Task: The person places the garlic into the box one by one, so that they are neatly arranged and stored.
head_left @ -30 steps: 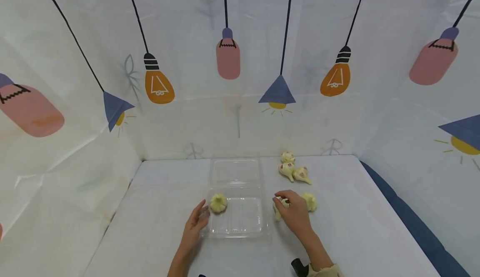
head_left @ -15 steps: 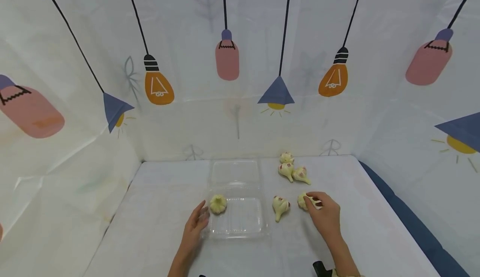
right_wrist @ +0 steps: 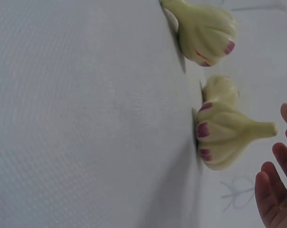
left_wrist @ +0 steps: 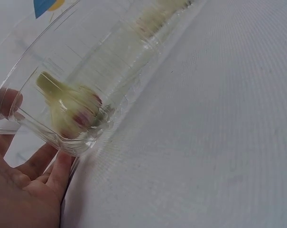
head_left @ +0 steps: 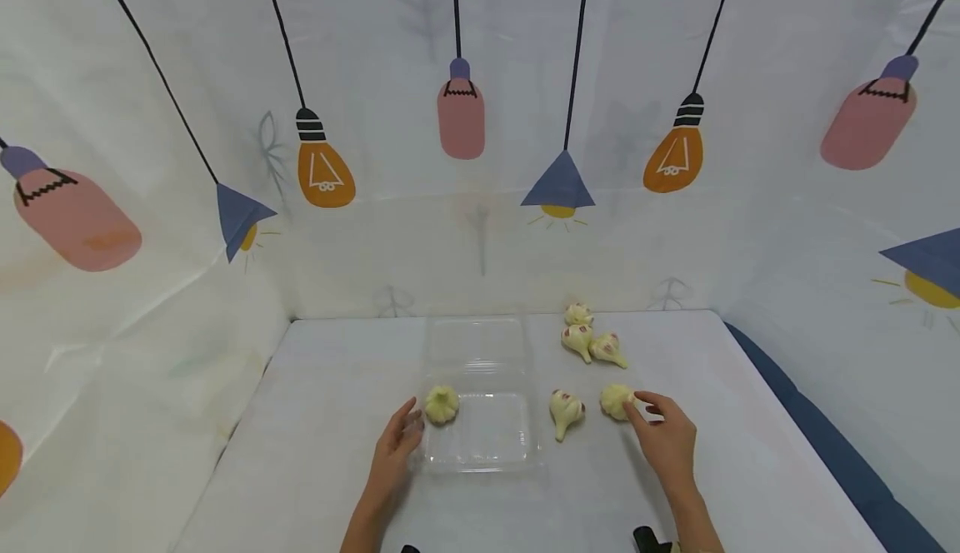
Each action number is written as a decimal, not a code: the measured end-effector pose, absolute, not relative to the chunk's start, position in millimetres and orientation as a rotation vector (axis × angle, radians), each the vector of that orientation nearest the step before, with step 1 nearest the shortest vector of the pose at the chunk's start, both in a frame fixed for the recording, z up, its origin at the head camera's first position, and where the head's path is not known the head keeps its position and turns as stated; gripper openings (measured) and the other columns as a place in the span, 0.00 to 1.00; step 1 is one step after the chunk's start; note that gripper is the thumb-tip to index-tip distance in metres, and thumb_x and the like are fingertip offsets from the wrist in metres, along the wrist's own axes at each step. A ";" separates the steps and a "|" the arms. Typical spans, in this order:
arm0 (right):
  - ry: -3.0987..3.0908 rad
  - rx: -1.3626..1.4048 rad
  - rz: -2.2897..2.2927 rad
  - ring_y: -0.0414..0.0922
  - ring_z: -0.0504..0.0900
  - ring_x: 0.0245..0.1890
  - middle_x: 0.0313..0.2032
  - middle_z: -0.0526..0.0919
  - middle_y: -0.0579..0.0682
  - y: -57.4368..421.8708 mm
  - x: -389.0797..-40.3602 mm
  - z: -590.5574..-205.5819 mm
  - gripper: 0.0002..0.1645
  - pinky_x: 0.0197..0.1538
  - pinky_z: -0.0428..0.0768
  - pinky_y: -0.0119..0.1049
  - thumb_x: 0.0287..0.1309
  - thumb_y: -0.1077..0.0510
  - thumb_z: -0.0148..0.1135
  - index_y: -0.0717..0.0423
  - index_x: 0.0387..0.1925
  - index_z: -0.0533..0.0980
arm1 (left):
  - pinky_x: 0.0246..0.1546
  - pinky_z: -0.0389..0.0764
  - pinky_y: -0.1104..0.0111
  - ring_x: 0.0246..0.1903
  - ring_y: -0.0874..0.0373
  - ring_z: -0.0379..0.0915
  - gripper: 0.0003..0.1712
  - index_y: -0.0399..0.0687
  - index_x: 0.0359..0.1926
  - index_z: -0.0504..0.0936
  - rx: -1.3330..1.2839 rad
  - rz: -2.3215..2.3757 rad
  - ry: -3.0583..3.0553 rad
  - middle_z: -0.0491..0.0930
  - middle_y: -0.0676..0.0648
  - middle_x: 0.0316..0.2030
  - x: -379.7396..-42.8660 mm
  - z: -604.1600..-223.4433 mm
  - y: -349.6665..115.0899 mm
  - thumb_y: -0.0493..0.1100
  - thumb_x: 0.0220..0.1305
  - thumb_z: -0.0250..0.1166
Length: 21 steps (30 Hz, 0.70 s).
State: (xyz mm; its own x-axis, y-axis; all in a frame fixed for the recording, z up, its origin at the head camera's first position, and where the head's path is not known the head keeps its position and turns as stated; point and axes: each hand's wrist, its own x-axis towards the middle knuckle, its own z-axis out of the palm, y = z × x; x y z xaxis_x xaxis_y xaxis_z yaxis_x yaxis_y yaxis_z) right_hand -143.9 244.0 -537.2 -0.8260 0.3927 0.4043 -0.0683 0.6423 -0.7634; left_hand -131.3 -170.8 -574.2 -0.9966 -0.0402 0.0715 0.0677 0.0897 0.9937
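Head view: compared with one second earlier, the right hand [head_left: 667, 439] has been shifted from the lying garlic bulb [head_left: 566, 413] to the upright garlic bulb [head_left: 614, 401]; the left hand [head_left: 393, 451] is kept at the clear plastic clamshell container [head_left: 491, 432], in which a third garlic bulb [head_left: 442, 405] is seated. The white table [head_left: 322, 403] is enclosed by a lamp-printed backdrop [head_left: 420, 245]. Left wrist view: the container is touched by loosely straightened fingers [left_wrist: 61, 172]. Right wrist view: fingers are released, just beside the stem [right_wrist: 263, 130]

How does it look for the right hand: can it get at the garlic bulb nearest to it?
Probably yes: the right hand is close beside that garlic bulb, the stem points up, and nothing shows in between. The next bulb to the left lies apart, out of the way.
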 end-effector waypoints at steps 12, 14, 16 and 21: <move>-2.321 -0.377 1.183 0.54 0.80 0.42 0.45 0.84 0.58 241.1 -152.8 -547.5 0.19 0.36 0.68 0.20 0.54 0.57 0.72 0.60 0.47 0.82 | 0.52 0.69 0.73 0.58 0.38 0.68 0.28 0.39 0.71 0.61 -0.044 -2.078 -2.245 0.69 0.30 0.60 -130.5 -574.4 -168.5 0.34 0.72 0.54; -2.327 -0.391 1.191 0.54 0.80 0.42 0.46 0.83 0.58 240.8 -154.3 -547.7 0.19 0.37 0.68 0.22 0.56 0.56 0.71 0.60 0.48 0.82 | 0.52 0.69 0.74 0.58 0.39 0.69 0.28 0.40 0.71 0.62 -0.034 -2.057 -2.260 0.70 0.31 0.60 -130.6 -574.9 -168.5 0.34 0.72 0.53; -2.327 -0.393 1.209 0.53 0.80 0.43 0.46 0.83 0.58 240.3 -155.9 -547.6 0.19 0.38 0.69 0.24 0.56 0.55 0.71 0.60 0.48 0.82 | 0.52 0.69 0.73 0.59 0.40 0.68 0.28 0.40 0.71 0.62 -0.029 -2.041 -2.267 0.70 0.31 0.60 -130.5 -574.6 -168.9 0.34 0.72 0.54; -2.314 -0.391 1.210 0.54 0.81 0.41 0.45 0.84 0.58 238.8 -158.8 -547.8 0.17 0.37 0.69 0.23 0.55 0.57 0.71 0.60 0.46 0.83 | 0.53 0.68 0.72 0.60 0.42 0.68 0.29 0.42 0.71 0.62 -0.009 -2.044 -2.278 0.70 0.33 0.61 -130.7 -571.4 -170.3 0.36 0.72 0.54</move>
